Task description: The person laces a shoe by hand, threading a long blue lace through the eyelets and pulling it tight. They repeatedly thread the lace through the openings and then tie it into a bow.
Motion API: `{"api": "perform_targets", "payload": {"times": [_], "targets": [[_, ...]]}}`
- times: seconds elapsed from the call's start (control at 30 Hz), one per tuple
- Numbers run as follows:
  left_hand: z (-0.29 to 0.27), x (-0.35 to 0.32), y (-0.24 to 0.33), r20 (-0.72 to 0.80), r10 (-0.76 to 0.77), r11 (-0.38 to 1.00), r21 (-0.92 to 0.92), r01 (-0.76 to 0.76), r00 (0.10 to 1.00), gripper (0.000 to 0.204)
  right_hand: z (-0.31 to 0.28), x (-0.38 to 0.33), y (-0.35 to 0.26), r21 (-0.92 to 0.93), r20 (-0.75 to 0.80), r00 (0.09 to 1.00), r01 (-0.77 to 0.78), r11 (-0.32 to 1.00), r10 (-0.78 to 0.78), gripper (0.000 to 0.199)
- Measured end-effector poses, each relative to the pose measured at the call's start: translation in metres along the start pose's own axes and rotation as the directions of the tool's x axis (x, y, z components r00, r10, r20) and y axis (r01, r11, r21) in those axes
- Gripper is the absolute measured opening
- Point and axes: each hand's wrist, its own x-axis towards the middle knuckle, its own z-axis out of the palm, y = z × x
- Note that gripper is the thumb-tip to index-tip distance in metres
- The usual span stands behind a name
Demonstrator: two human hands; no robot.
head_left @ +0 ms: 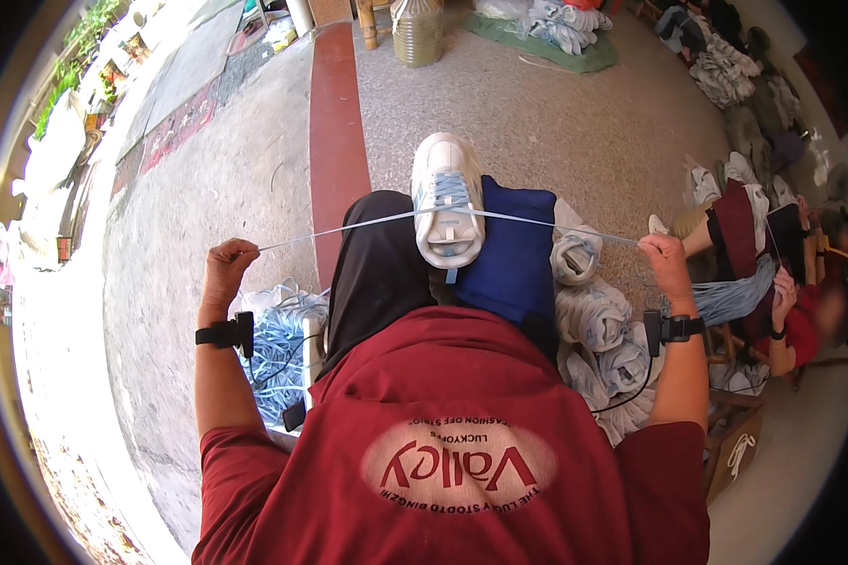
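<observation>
White with pale blue trim, one sneaker lies on my lap, toe pointing away from me, resting partly on my black trouser leg and partly on a dark blue cushion beside it. One pale blue lace runs through its eyelets and stretches out taut to both sides, crossing over the shoe's tongue. My left hand is closed in a fist around the left end of the lace, pulled well out from the shoe. My right hand is closed on the right end, equally far out on the other side. Each wrist carries one black strap with a small device, so two in all: one on the left, one on the right.

Down by my left knee sits one heap of loose pale blue laces. By my right knee lie several more white and blue sneakers stacked together; I can make out at least four, though the pile hides the exact number. Further right, one other person in a red top sits with a shoe. More piles of white shoes lie on the speckled floor beyond, and one clear plastic jug stands at the far edge.
</observation>
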Motion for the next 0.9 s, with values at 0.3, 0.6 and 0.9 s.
{"api": "perform_targets", "payload": {"times": [0.3, 0.6, 0.9], "targets": [[-0.036, -0.048, -0.109, 0.005, -0.418, 0.907, -0.058, 0.418, 0.908, 0.003, -0.033, -0.065, 0.101, -0.122, -0.070, 0.963, -0.268, 0.956, 0.261, 0.012], [0.016, -0.053, -0.119, -0.062, -0.478, 0.858, 0.181, 0.481, 0.876, 0.019, 0.004, -0.077, 0.137, -0.357, -0.024, 0.891, -0.431, 0.829, 0.453, 0.016], [0.151, 0.032, 0.081, 0.809, 0.019, 0.797, -0.368, 0.479, 0.588, 0.008, 0.156, 0.061, -0.057, 0.516, 0.489, 0.871, -0.240, 0.822, -0.053, 0.016]]}}
